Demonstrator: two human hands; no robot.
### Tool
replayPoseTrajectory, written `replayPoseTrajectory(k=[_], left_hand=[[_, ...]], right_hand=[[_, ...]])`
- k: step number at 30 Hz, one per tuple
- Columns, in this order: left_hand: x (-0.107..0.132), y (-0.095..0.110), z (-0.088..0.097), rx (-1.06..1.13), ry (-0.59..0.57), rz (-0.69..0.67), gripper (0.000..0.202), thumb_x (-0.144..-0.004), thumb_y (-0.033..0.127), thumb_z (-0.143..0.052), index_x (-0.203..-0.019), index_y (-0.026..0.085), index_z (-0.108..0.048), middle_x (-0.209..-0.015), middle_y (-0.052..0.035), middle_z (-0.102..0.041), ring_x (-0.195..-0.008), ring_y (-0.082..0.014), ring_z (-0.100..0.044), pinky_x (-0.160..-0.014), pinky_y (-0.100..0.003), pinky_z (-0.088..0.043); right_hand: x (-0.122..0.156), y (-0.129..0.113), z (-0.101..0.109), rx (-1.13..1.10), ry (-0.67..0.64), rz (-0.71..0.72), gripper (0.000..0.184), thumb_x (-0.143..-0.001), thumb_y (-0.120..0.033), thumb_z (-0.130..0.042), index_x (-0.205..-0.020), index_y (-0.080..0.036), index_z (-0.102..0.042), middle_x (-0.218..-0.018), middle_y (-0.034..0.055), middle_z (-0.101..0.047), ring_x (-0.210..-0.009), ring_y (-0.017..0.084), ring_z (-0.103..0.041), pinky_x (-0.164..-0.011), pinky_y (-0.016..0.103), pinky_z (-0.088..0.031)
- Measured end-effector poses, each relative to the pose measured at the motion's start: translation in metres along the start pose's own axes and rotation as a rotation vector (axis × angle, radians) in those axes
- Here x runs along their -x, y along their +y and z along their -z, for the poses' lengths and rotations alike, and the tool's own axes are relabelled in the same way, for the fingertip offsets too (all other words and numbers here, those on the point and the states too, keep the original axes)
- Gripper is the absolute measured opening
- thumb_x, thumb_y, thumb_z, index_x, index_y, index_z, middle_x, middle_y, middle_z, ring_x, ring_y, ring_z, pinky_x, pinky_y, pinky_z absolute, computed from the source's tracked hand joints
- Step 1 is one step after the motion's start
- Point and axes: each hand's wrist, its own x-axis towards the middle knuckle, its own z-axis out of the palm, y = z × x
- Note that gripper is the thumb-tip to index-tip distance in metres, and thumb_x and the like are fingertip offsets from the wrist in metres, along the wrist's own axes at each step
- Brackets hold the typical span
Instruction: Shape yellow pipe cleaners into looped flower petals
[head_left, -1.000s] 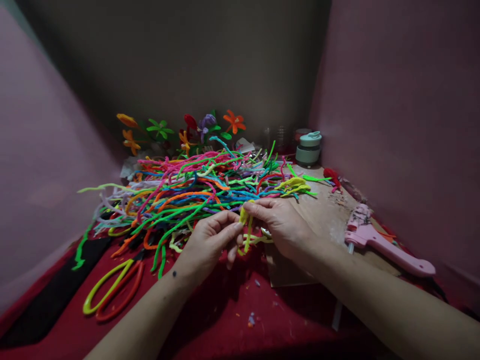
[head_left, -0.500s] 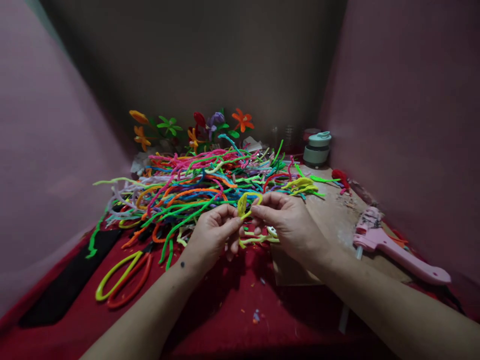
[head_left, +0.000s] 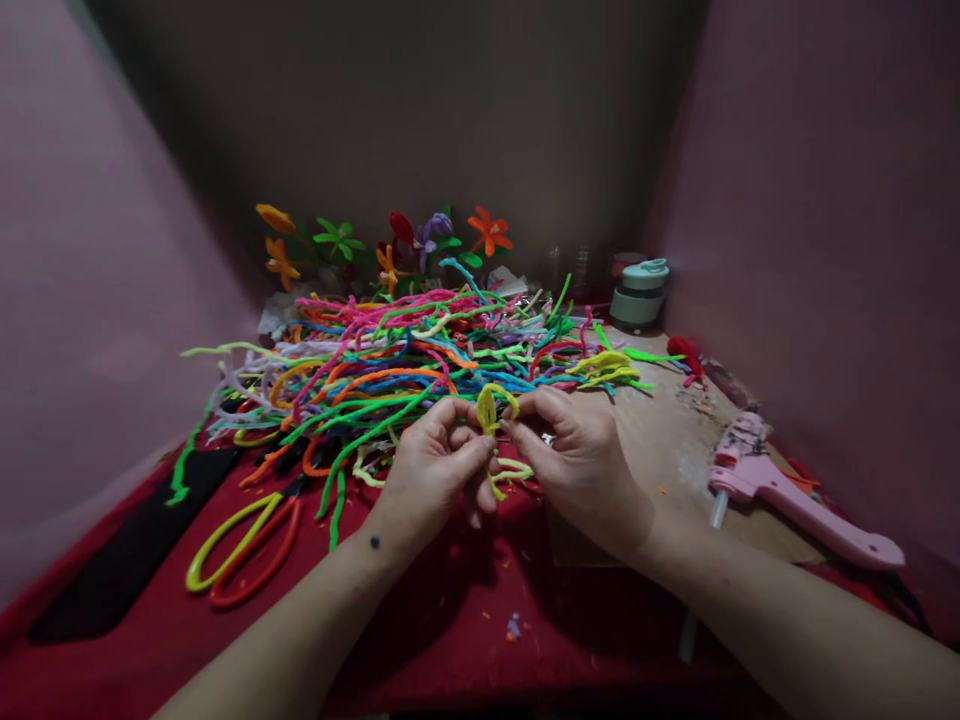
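Between my hands is a yellow pipe cleaner (head_left: 487, 408) bent into loops, held above the table's front part. My left hand (head_left: 442, 455) pinches its lower end between thumb and fingertips. On the other side my right hand (head_left: 574, 450) pinches the curved outer loop with thumb and forefinger. A tail of yellow fuzzy wire hangs below the pinch, partly hidden by my left fingers. Just behind my hands lies a wide pile of pipe cleaners (head_left: 375, 350) in many colours. Pale yellow pieces (head_left: 517, 470) show beneath and between my hands.
Scissors with yellow and red handles (head_left: 247, 550) and a black strip (head_left: 135, 545) lie left. A pink glue gun (head_left: 810, 505) rests right on a cardboard sheet (head_left: 667, 420). Several pipe-cleaner flowers (head_left: 390, 240) and a lidded cup (head_left: 639, 297) stand behind. Scraps dot the red cloth (head_left: 450, 640).
The yellow loops have turned more upright, and the outer loop now curves down toward my right fingers. My right hand has shifted slightly; both hands keep their pinch.
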Motion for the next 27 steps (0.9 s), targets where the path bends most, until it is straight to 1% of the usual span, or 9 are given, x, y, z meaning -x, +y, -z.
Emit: replayPoseTrajectory(k=[2, 6, 8, 11, 13, 15, 18, 21, 27], left_hand=[[0.001, 0.0, -0.001, -0.007, -0.006, -0.015, 0.016, -0.077, 0.026, -0.058, -0.084, 0.019, -0.047, -0.043, 0.0082, -0.052, -0.03, -0.0111, -0.049, -0.029, -0.02, -0.041], [0.001, 0.0, -0.002, -0.024, -0.028, -0.029, 0.021, -0.076, 0.029, -0.06, -0.088, 0.017, -0.049, -0.043, 0.0051, -0.057, -0.032, -0.0116, -0.052, -0.032, -0.019, -0.041], [0.001, 0.0, -0.002, -0.027, -0.041, -0.027, 0.021, -0.076, 0.03, -0.06, -0.087, 0.016, -0.05, -0.047, 0.0024, -0.06, -0.034, -0.012, -0.054, -0.035, -0.02, -0.042], [0.0, 0.0, -0.002, -0.018, -0.028, -0.039, 0.018, -0.078, 0.03, -0.058, -0.086, 0.015, -0.051, -0.051, 0.0005, -0.063, -0.038, -0.0126, -0.057, -0.039, -0.021, -0.045], [0.0, 0.0, -0.002, -0.02, -0.028, -0.043, 0.017, -0.079, 0.029, -0.056, -0.087, 0.015, -0.05, -0.052, 0.0005, -0.063, -0.04, -0.0134, -0.058, -0.04, -0.022, -0.047], [0.0, 0.0, -0.001, -0.033, -0.055, -0.034, 0.015, -0.081, 0.027, -0.054, -0.088, 0.015, -0.05, -0.053, 0.0003, -0.063, -0.041, -0.0138, -0.059, -0.042, -0.023, -0.047], [-0.001, 0.0, 0.002, -0.047, -0.098, -0.018, 0.013, -0.083, 0.026, -0.051, -0.089, 0.015, -0.05, -0.053, -0.0011, -0.064, -0.04, -0.0132, -0.059, -0.042, -0.022, -0.047], [-0.003, -0.001, 0.005, -0.06, -0.115, 0.005, 0.013, -0.081, 0.026, -0.053, -0.086, 0.014, -0.051, -0.055, -0.0019, -0.064, -0.04, -0.0136, -0.059, -0.041, -0.022, -0.045], [-0.006, -0.001, 0.012, -0.147, -0.182, 0.06, 0.015, -0.081, 0.03, -0.053, -0.078, 0.015, -0.051, -0.056, -0.0036, -0.065, -0.04, -0.0129, -0.057, -0.042, -0.022, -0.044]], right_hand=[[0.0, -0.001, -0.001, -0.084, -0.051, -0.113, 0.01, -0.074, -0.016, -0.056, -0.067, -0.019, -0.061, -0.066, 0.0005, -0.058, -0.062, 0.013, -0.052, -0.06, 0.026, -0.039], [-0.005, -0.002, -0.001, -0.424, -0.188, -0.489, 0.008, -0.07, -0.02, -0.06, -0.063, -0.016, -0.058, -0.056, -0.002, -0.054, -0.049, 0.009, -0.048, -0.048, 0.023, -0.037], [-0.007, 0.0, 0.001, -0.556, -0.242, -0.594, 0.01, -0.067, -0.022, -0.063, -0.063, -0.015, -0.057, -0.053, -0.0029, -0.053, -0.045, 0.008, -0.046, -0.046, 0.022, -0.036], [-0.012, 0.004, 0.004, -0.677, -0.284, -0.622, 0.017, -0.064, -0.027, -0.068, -0.069, -0.015, -0.057, -0.057, -0.0021, -0.055, -0.048, 0.009, -0.05, -0.049, 0.023, -0.04], [-0.014, 0.006, 0.005, -0.706, -0.248, -0.596, 0.021, -0.065, -0.03, -0.068, -0.076, -0.016, -0.057, -0.063, -0.0016, -0.056, -0.051, 0.009, -0.052, -0.05, 0.023, -0.04], [-0.015, 0.006, 0.006, -0.704, -0.221, -0.585, 0.021, -0.067, -0.032, -0.066, -0.079, -0.016, -0.057, -0.062, -0.0024, -0.056, -0.05, 0.008, -0.051, -0.047, 0.021, -0.037], [-0.015, 0.006, 0.005, -0.695, -0.258, -0.603, 0.018, -0.07, -0.032, -0.063, -0.07, -0.015, -0.056, -0.055, -0.0033, -0.052, -0.044, 0.007, -0.046, -0.042, 0.02, -0.032], [-0.014, 0.006, 0.004, -0.746, -0.266, -0.644, 0.02, -0.069, -0.031, -0.064, -0.066, -0.015, -0.053, -0.054, -0.0034, -0.052, -0.045, 0.008, -0.047, -0.043, 0.021, -0.034], [-0.012, 0.01, 0.002, -0.839, -0.27, -0.675, 0.02, -0.069, -0.03, -0.066, -0.067, -0.015, -0.051, -0.057, -0.0033, -0.053, -0.046, 0.008, -0.049, -0.047, 0.022, -0.038]])
